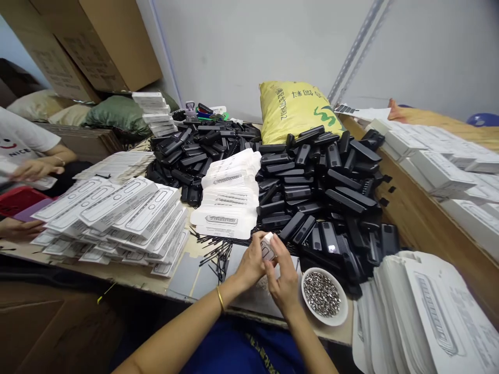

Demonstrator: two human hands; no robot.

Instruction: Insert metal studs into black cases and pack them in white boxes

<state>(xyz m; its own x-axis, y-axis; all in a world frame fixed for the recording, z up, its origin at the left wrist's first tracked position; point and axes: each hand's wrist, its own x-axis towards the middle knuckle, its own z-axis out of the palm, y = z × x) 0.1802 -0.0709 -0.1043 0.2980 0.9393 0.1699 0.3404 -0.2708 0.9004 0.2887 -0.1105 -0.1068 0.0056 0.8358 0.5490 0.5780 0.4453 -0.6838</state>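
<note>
Both my hands meet over the table's near edge and close on one small white packaged piece [267,244]. My left hand [251,262], with a gold bangle on the wrist, grips it from the left. From the right, my right hand [284,272] pinches its top with the fingertips. A white bowl [339,314] full of small metal balls stands just right of my right hand. A stack of white blister packs [230,197] lies right behind my hands, and thin black sticks [218,254] are scattered to their left.
A big heap of black plastic cases [323,192] covers the table's middle and right. White printed cards [128,218] are piled at the left and near right [429,311]. A yellow sack [292,109] stands at the back. Another person's hands [35,169] work at far left.
</note>
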